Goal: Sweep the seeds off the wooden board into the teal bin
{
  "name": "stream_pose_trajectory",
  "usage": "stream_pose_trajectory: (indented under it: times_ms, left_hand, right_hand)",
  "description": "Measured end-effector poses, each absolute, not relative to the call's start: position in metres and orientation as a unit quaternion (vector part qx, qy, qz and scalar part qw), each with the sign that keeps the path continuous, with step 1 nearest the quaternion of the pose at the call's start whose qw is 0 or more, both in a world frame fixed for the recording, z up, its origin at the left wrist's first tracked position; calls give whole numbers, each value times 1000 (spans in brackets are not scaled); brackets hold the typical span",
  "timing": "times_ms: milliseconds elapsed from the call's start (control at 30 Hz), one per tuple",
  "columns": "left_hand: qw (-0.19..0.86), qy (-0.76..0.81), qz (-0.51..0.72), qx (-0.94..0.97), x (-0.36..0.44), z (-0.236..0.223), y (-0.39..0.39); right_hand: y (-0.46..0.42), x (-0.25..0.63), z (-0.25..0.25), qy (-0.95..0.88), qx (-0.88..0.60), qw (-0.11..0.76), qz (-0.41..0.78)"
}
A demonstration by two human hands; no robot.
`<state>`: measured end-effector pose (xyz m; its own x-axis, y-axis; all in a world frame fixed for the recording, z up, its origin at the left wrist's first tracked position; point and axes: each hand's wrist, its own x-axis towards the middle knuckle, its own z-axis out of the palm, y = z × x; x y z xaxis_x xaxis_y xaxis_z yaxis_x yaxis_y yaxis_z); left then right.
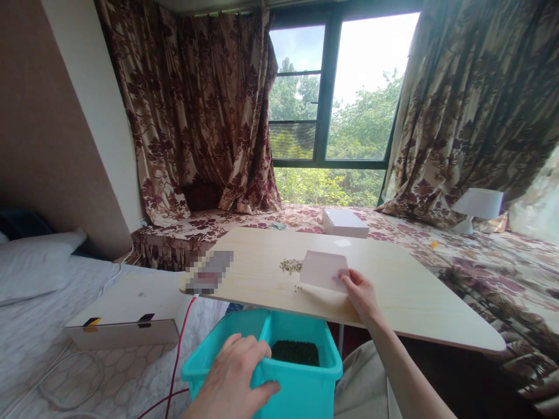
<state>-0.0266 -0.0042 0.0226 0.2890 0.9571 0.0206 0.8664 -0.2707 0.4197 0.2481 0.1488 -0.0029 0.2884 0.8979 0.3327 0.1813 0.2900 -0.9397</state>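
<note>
My right hand pinches the near right corner of a flat, pale pinkish plastic sheet and tilts it over the table. Just left of the sheet lies a small scatter of greenish bean-like grains, with a few strays closer to the table's front edge. My left hand grips the near rim of a turquoise two-compartment bin, fingers over the top and thumb outside. Dark green grains cover the floor of its right compartment. What shows of the left compartment is bare; my hand hides part of it.
The pale wooden table extends above the bin. A pixelated dark item rests at its left end, with a red cable hanging down. Left is a white box on the bed; another white box and a lamp stand behind.
</note>
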Motion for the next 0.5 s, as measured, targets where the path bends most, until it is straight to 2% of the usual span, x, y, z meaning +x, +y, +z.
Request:
stream_pose_trajectory:
  times_ms: [500]
  left_hand:
    - [168, 577, 159, 783, -28, 21, -5]
  right_hand:
    - [140, 247, 3, -530, -505, 578, 360]
